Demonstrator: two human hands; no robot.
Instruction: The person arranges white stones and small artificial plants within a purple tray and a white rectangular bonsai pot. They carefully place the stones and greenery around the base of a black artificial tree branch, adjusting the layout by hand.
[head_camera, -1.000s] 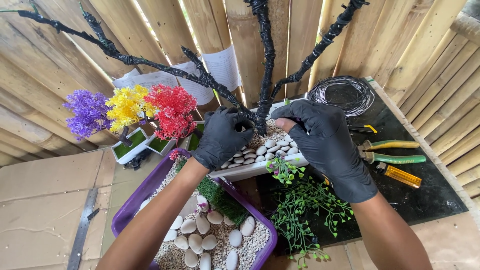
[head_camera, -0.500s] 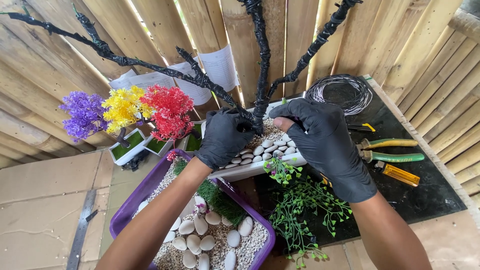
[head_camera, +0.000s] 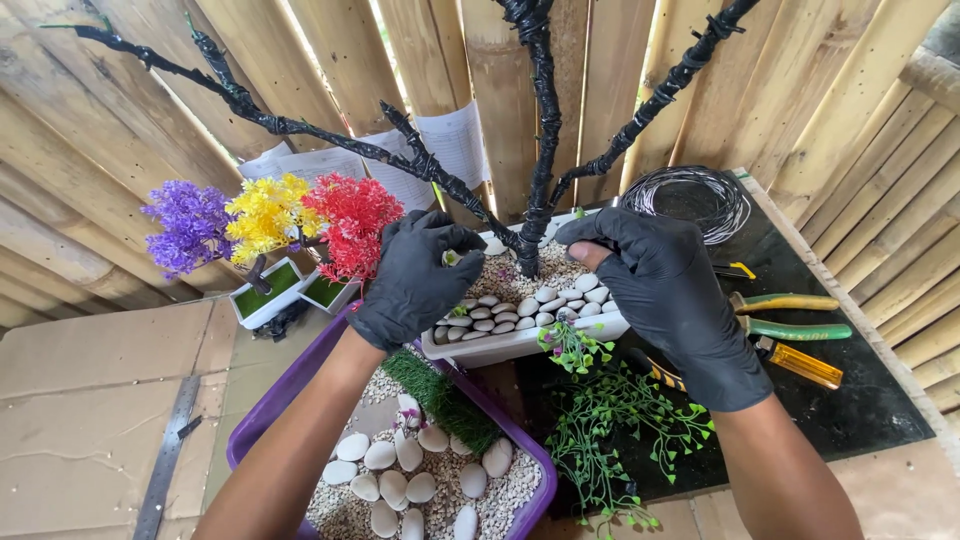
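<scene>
Inside white planter (head_camera: 520, 347), pebbles (head_camera: 530, 305) beneath both gloved hands (head_camera: 540, 275)

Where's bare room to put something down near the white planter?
Free: the cardboard left of the purple tray, past the metal ruler; also the black mat below the pliers. Crowded: the planter under both hands, the leafy sprigs, and the wire coil.

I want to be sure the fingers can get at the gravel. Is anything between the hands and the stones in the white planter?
Nothing visible. The left hand and right hand both rest over the white planter, fingertips at the pebbles. The black wrapped trunk rises between the two hands, not under either.
</scene>
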